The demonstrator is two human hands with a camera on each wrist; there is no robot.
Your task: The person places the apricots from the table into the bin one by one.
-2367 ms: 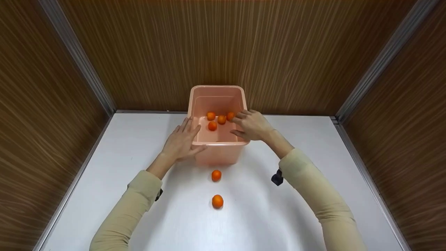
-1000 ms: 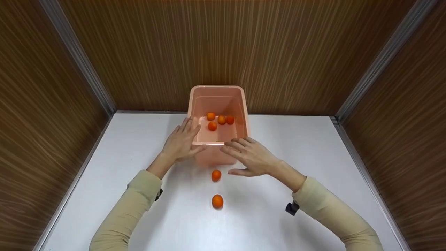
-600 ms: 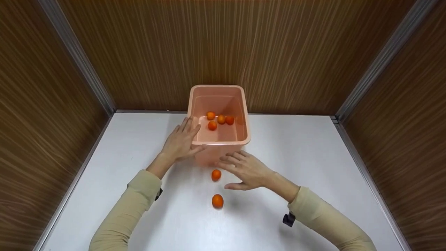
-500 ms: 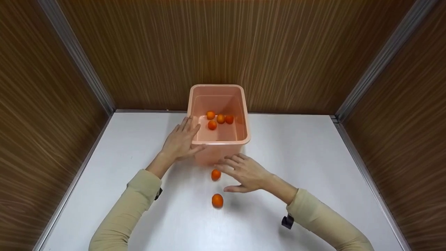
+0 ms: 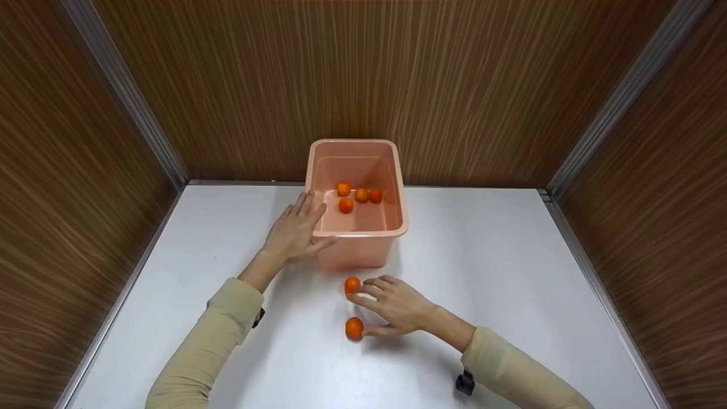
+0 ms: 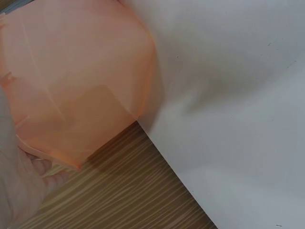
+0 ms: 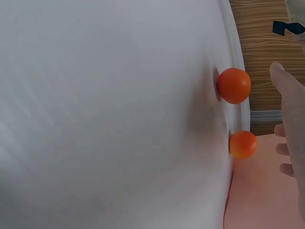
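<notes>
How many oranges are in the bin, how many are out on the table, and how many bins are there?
Oranges in the pink bin: 4, lying near
Oranges on the white table: 2, at and
Pink bins: 1
Total: 7 things

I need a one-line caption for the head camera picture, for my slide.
Left hand rests on a pink tub holding four oranges; right hand touches two oranges on the white table.
</notes>
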